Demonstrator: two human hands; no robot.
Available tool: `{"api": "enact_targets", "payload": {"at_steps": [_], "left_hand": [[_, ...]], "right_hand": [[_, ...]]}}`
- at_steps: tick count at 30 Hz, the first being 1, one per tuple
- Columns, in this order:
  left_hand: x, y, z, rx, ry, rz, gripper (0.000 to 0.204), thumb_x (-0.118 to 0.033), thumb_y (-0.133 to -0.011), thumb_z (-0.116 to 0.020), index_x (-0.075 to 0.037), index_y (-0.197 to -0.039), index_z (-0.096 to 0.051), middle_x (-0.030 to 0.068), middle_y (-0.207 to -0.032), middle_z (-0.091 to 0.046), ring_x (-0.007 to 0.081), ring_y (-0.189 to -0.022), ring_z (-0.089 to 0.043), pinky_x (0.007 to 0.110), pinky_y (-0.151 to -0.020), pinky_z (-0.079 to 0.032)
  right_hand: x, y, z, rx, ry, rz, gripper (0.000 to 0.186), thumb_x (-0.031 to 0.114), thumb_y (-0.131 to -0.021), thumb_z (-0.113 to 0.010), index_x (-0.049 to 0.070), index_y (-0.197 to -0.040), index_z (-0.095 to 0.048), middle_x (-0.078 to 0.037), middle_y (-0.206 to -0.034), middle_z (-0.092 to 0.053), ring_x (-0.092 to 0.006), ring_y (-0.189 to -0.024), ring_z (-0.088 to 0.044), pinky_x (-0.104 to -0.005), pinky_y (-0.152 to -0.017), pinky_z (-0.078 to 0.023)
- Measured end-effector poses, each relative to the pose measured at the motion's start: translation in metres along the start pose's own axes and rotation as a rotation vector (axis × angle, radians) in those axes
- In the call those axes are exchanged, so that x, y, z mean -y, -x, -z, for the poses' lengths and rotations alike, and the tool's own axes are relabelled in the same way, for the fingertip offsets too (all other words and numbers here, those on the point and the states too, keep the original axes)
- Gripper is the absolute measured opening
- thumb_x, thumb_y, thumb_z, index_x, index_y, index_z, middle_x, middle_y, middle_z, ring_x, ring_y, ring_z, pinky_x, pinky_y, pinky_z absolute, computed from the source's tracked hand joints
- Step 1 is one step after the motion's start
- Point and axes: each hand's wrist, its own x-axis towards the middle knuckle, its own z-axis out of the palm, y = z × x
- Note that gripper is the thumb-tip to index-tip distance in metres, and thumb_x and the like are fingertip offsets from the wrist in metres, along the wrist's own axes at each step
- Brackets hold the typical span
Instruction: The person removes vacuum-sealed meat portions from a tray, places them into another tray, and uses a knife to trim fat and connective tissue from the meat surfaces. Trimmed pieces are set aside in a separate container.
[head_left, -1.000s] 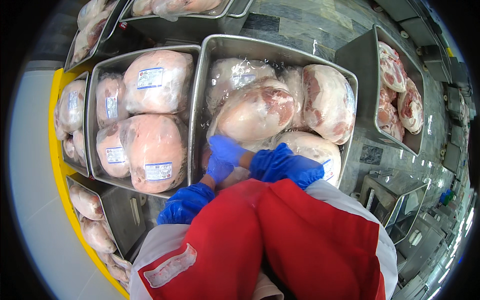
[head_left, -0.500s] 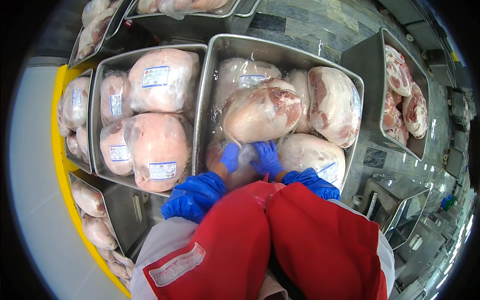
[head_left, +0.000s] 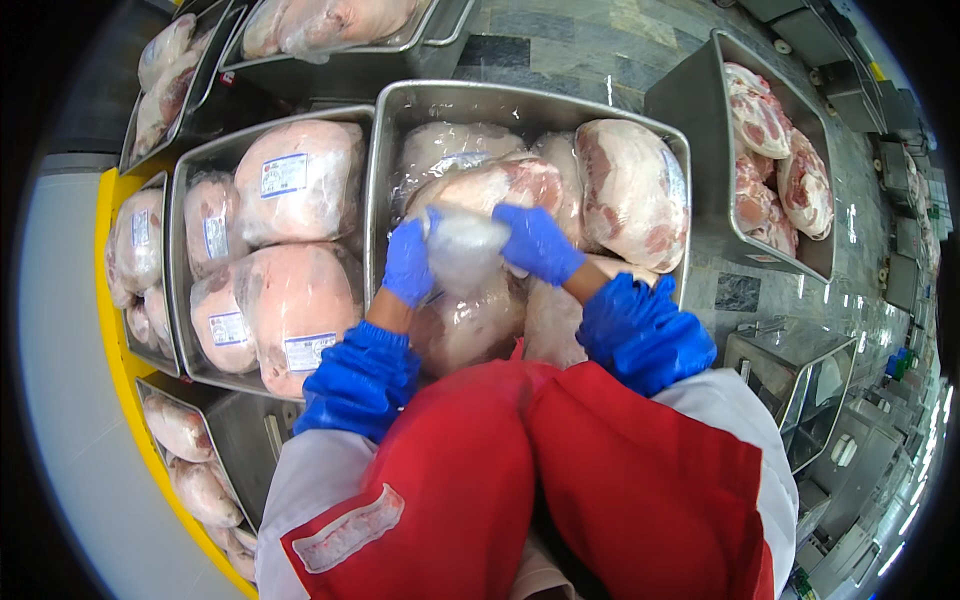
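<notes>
Clear plastic wrap [head_left: 466, 240] is gathered and pulled up between my two blue-gloved hands, blurred by motion. My left hand [head_left: 408, 262] closes on its left side, and my right hand [head_left: 540, 243] grips the right side. Whether this plastic is loose or still joined to a meat piece below, I cannot tell. Just under it sits a wrapped piece of meat [head_left: 468, 325]. Behind the hands lies another large wrapped piece [head_left: 500, 185], partly covered by the plastic. All are in a deep metal tub [head_left: 385, 130].
Right in the same tub is a big marbled meat piece [head_left: 630, 195]. A second metal tub [head_left: 180, 250] of labelled wrapped meat touches it on the left. Bare cuts fill a tub [head_left: 690, 150] at far right. A yellow-edged wall [head_left: 115, 300] curves along the left.
Both hands have risen and moved farther from my body, lifting the plastic between them. The near meat piece shows more. The view has shifted slightly.
</notes>
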Motion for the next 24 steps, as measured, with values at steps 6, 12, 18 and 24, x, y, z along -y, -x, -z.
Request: {"api": "enact_targets", "payload": {"at_steps": [6,12,18,24], "left_hand": [[-0.040,0.028,0.017,-0.071,0.644,0.193,0.026,-0.013,-0.087,-0.036,-0.001,-0.093,-0.059,0.0055,-0.084,-0.058,0.0122,-0.076,-0.054,0.027,-0.065,-0.047],[-0.064,-0.021,0.022,0.023,0.802,0.150,0.025,-0.013,-0.086,-0.037,0.000,-0.089,-0.058,0.0074,-0.085,-0.059,0.0172,-0.076,-0.058,0.029,-0.067,-0.049],[0.002,-0.077,0.027,0.140,0.865,0.226,0.024,-0.017,-0.084,-0.039,-0.002,-0.087,-0.058,0.0099,-0.084,-0.059,0.0200,-0.072,-0.058,0.033,-0.065,-0.050],[0.159,-0.050,0.049,0.003,-0.269,0.219,0.027,-0.022,-0.081,-0.045,0.001,-0.078,-0.060,0.0089,-0.069,-0.058,0.0215,-0.065,-0.058,0.036,-0.060,-0.046]], "right_hand": [[0.056,0.023,0.015,0.033,-0.185,-0.041,0.033,0.001,-0.059,-0.053,0.003,-0.091,-0.057,-0.021,-0.081,-0.058,-0.0375,-0.077,-0.055,-0.0371,-0.066,-0.046],[0.078,-0.033,0.058,-0.110,-0.154,0.152,0.022,0.007,-0.059,-0.052,0.002,-0.079,-0.059,-0.021,-0.075,-0.057,-0.0376,-0.068,-0.055,-0.0391,-0.063,-0.045],[0.034,-0.063,0.021,-0.179,-0.102,0.093,0.020,0.010,-0.060,-0.051,0.001,-0.076,-0.059,-0.021,-0.073,-0.058,-0.0382,-0.071,-0.055,-0.0408,-0.065,-0.045],[-0.006,0.033,-0.096,0.277,-0.061,-0.147,0.035,0.020,-0.068,-0.053,-0.001,-0.096,-0.052,-0.023,-0.095,-0.055,-0.0374,-0.087,-0.054,-0.0408,-0.075,-0.044]]}}
